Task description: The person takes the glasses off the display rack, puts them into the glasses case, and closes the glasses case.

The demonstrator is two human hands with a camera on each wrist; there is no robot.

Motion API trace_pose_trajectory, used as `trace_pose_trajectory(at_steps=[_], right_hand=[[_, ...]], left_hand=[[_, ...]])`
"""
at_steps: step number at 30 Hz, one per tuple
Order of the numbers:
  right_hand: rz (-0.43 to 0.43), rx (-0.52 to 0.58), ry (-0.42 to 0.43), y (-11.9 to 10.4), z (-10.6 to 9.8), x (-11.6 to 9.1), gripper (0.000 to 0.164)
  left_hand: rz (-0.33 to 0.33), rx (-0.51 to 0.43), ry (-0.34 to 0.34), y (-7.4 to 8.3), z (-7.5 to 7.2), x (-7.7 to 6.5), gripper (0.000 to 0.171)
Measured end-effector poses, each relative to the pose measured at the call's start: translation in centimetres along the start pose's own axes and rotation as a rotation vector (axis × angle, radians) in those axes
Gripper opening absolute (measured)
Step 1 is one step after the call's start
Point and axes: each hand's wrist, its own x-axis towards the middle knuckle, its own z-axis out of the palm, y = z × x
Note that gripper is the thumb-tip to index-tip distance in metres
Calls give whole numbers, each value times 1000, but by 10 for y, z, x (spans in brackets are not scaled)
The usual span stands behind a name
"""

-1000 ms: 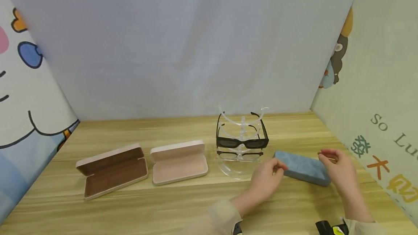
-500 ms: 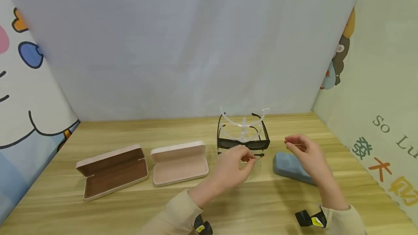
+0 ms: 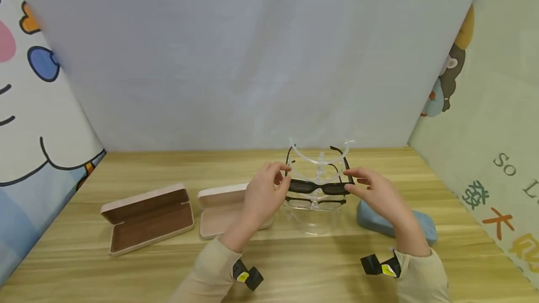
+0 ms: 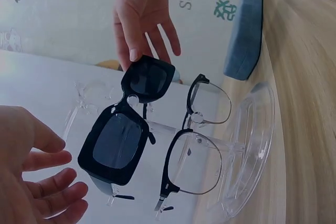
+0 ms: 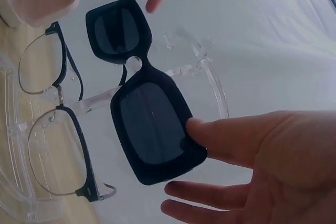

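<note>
Black sunglasses point(image 3: 304, 186) sit on a clear display stand point(image 4: 266, 129), above thin-rimmed eyeglasses point(image 4: 170, 167) on a lower tier. My right hand point(image 3: 379, 194) is at the right end of the sunglasses. In the right wrist view its thumb point(image 5: 205, 135) touches the outer corner of the frame, while the other fingers stay extended beyond the edge. Close by the opposite end is my left hand point(image 3: 262, 195); in the left wrist view its fingers point(image 4: 63, 190) are spread, with a gap between them and the frame.
A blue glasses case point(image 3: 425, 223) lies closed, partly behind the right forearm. Two more cases stand open to the left: a brown-lined one point(image 3: 153, 223) and a pink-lined one point(image 3: 214, 219), partly covered by the left hand. A pale cloth point(image 3: 210, 60) hangs behind the table.
Both hands have left the blue case and moved leftward to the stand, one at each side of the sunglasses. The blue case stays on the table.
</note>
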Motion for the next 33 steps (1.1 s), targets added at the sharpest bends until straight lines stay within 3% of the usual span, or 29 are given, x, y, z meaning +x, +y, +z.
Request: trace_pose_trajectory(at_steps=[5, 8, 15, 24, 33], right_hand=[[31, 9, -25, -3, 6, 3, 46], [44, -7, -29, -2, 10, 3, 41], [70, -26, 35, -4, 13, 5, 20], [69, -29, 102, -9, 9, 3, 25], [46, -34, 125, -25, -2, -13, 30]], left_hand=[[-50, 47, -112, -6, 2, -1, 26], [-67, 61, -136, -7, 5, -5, 26], [-52, 83, -100, -7, 4, -6, 17], [-20, -26, 1, -5, 3, -2, 15], [-19, -200, 70, 8, -6, -4, 14]])
